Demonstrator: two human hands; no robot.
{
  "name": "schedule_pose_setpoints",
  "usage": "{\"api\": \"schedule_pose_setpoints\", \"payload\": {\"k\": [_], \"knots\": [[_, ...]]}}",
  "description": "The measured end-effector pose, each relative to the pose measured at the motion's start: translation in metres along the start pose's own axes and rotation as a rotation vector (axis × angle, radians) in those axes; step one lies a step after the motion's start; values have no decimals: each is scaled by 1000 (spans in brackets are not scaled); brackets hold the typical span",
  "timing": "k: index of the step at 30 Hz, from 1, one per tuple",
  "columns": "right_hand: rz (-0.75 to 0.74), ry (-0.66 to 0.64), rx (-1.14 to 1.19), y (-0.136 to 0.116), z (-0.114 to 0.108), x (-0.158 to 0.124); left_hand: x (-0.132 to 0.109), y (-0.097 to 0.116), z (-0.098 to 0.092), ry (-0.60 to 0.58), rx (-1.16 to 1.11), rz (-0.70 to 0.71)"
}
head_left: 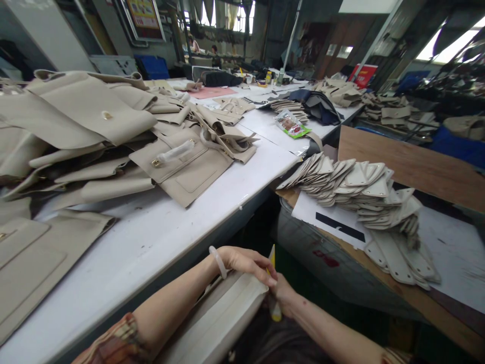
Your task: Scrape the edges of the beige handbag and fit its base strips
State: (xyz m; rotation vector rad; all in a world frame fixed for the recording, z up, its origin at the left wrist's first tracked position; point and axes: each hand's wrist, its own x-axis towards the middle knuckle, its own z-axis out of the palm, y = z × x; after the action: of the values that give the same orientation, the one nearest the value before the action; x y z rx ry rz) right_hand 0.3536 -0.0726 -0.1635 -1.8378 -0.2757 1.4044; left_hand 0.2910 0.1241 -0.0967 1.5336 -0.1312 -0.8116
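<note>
A long beige leather bag piece (223,318) with a pale, lined side lies across my lap, slanting up to the right. My left hand (248,263), a pale bangle on its wrist, curls over the piece's far end with its fingers closed on it. Just right of it, my right hand (282,296) is closed around a slim yellow and white tool (276,312). The tool's tip rises above the fingers and its lower end shows beneath them; its exact kind is unclear. Both hands meet at the piece's end, where the fingertips partly hide each other.
The white table (151,237) carries a big heap of beige bag panels (91,106) and a panel with a wrapped handle (185,167). To the right, stacked pale strap pieces (356,182) lie on a board over a grey bin (310,258). A snack packet (291,124) lies farther back.
</note>
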Motion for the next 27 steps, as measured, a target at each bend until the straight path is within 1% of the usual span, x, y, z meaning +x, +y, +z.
{"api": "schedule_pose_setpoints", "payload": {"k": [2,3,4,5,6,7,8,9,10,11,14,16,21,27], "knots": [[-23,154,-31,3,-30,-15,2,-3,1,-34,-92,-17],[-46,200,-50,2,-47,-27,4,-4,1,-48,-138,-30],[-63,213,-68,0,-64,-41,5,-6,1,-55,-173,-40],[-76,174,-93,-3,-77,-56,6,-7,2,-57,-189,-47],[-48,24,-128,-7,-87,-71,7,-8,2,-56,-185,-47],[0,-114,-142,-11,-90,-83,7,-8,2,-57,-176,-44],[51,-253,-159,-15,-89,-92,7,-9,2,-61,-165,-37],[100,-367,-182,-19,-83,-98,7,-9,2,-65,-157,-30],[134,-435,-203,-23,-73,-100,7,-9,2,-60,-146,-24],[150,-471,-226,-25,-62,-98,6,-9,1,-49,-127,-22],[147,-467,-258,-32,-33,-85,5,-9,-1,-9,-47,-33],[133,-449,-246,-35,-23,-78,4,-10,-3,-7,-15,-51],[127,-433,-225,-38,-23,-75,2,-6,-5,-16,1,-80],[93,-460,-197,-35,-25,-72,-2,3,-5,-10,70,-83]]}}
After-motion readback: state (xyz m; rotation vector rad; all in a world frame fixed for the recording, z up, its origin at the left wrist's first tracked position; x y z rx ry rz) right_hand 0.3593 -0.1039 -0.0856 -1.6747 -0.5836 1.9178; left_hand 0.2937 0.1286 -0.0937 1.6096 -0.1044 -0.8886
